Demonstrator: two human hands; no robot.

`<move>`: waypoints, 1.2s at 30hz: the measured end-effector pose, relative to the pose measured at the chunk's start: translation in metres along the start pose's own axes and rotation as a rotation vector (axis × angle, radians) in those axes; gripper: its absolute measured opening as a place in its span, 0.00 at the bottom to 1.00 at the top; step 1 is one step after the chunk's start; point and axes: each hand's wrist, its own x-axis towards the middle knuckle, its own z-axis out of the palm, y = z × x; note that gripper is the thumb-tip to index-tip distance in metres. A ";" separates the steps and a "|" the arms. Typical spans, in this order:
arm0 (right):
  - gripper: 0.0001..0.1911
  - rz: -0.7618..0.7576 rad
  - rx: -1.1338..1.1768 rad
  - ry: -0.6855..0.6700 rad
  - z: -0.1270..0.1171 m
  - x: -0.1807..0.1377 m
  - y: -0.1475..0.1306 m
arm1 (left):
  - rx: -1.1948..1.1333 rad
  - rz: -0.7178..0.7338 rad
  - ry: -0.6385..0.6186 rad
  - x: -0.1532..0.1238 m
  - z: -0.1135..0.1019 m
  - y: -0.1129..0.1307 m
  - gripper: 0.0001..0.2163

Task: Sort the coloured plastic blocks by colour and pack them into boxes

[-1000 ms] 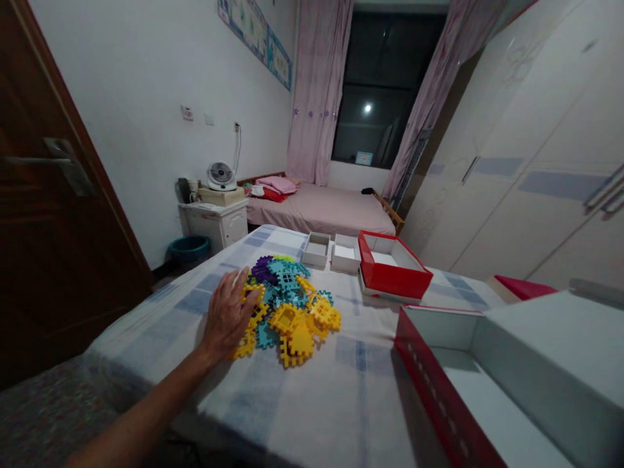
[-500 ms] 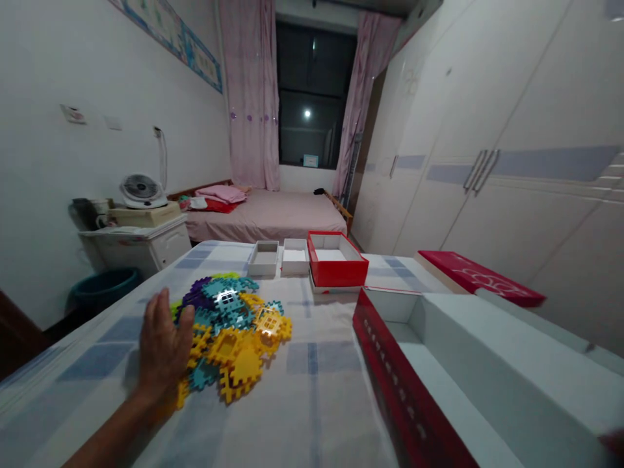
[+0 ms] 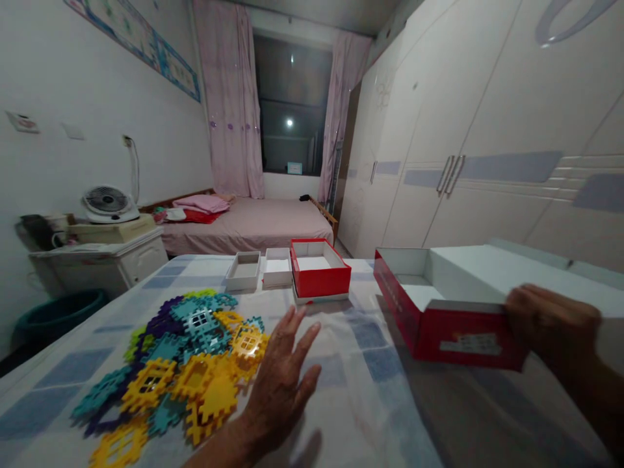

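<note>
My left hand [image 3: 285, 377] is open, its fingers spread, just to the right of a pile of plastic building pieces [image 3: 195, 377]. These notched square tiles are yellow, teal, purple and lime green, and some look like windows. My right hand [image 3: 550, 318] grips the near end of a long red box [image 3: 468, 338] with a pale inside, its fingers curled over the edge. The box's opening faces up, and a pale flap extends to its right. I cannot tell whether its underside touches the table.
Beyond the pile stand two small white boxes [image 3: 244, 272] and a red open box [image 3: 322, 279] on the checked cloth [image 3: 351, 403]. Past the table is a bed [image 3: 273, 221]. A fan [image 3: 110, 203] sits on a cabinet at left, with a teal bin [image 3: 58, 318] below.
My left hand has moved from the pile's left side to its right. The long red box has shifted away from me, and my right hand has come into view holding it. The view has turned slightly right.
</note>
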 end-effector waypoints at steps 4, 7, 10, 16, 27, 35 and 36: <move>0.20 -0.243 -0.038 0.018 0.060 0.016 -0.003 | 0.004 0.094 -0.028 0.000 0.034 0.007 0.24; 0.21 -0.206 -0.004 -0.034 0.099 0.017 -0.010 | 0.019 0.113 -0.028 -0.007 0.051 0.000 0.24; 0.22 -0.139 0.033 -0.134 0.131 0.007 -0.013 | 0.028 0.129 -0.028 -0.014 0.058 -0.010 0.22; 0.21 -0.056 0.024 -0.379 0.146 -0.026 -0.020 | -0.022 0.167 -0.020 -0.015 0.062 -0.018 0.20; 0.37 -0.107 0.118 -0.561 0.119 -0.052 -0.063 | -0.069 0.176 0.057 -0.023 0.082 -0.027 0.20; 0.32 -0.079 0.130 -0.576 0.176 -0.048 -0.049 | -0.053 0.256 0.117 -0.028 0.101 -0.042 0.19; 0.32 -0.077 0.130 -0.576 0.181 -0.047 -0.049 | -0.053 0.260 0.124 -0.029 0.105 -0.044 0.20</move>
